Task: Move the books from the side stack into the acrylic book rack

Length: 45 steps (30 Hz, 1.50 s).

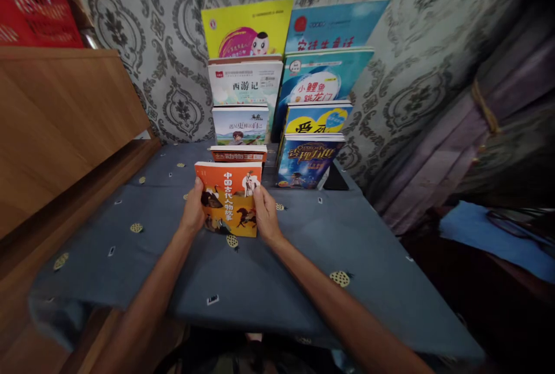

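An orange book (231,196) with white Chinese lettering and painted figures stands upright between my hands, its cover facing me. My left hand (196,206) grips its left edge and my right hand (265,210) its right edge. Just behind it, the top of a red-orange book (239,154) shows. Farther back in the same column rise a landscape-covered book (241,125), a pale book (245,82) and a yellow book (247,24). The right column holds a dark blue book (309,161), a yellow and blue book (318,118), a teal book (326,76) and a blue book (338,22).
The table wears a grey-blue cloth (173,287) with pineapple prints. A wooden cabinet (65,131) stands at the left with a red bag or box (37,7) on top. Patterned wallpaper (173,44) lies behind, and a tied curtain (468,131) hangs at the right beside a blue cloth (494,241).
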Available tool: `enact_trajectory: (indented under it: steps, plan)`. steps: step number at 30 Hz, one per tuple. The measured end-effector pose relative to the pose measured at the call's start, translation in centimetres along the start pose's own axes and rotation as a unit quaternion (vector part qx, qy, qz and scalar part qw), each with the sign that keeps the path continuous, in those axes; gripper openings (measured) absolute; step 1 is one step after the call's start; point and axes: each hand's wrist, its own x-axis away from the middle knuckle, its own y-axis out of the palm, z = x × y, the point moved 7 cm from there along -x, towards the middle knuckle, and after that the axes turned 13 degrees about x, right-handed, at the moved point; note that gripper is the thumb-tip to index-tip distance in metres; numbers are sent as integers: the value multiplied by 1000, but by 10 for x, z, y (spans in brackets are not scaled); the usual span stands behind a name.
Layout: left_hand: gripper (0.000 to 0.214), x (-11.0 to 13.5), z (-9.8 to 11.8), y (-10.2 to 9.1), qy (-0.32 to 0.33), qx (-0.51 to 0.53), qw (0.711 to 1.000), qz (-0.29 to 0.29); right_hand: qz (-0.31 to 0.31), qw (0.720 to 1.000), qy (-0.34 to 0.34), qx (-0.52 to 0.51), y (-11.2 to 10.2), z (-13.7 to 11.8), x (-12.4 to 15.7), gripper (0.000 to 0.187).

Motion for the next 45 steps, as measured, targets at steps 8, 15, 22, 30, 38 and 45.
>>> enact_trajectory:
  steps: [8,15,22,30,38,45]
  plan:
    - [46,-2,4,-10,-39,-12,999,-26,-30,999,-30,14,0,-6,-3,46]
    - [53,1,6,-1,-58,-24,998,-12,-28,999,4,32,-6,-8,-3,48]
    - [53,-4,-17,-29,-112,-85,988,66,-96,988,114,42,0,28,6,56]
    - [38,-9,-23,-54,-41,-330,942,45,-99,957,119,243,-9,67,5,46]
    - [26,-2,-13,-41,114,-667,734,-59,-124,874,97,459,-23,44,4,24]
    - [27,3,-22,-28,166,-684,699,-127,-168,837,-80,514,13,9,10,25]
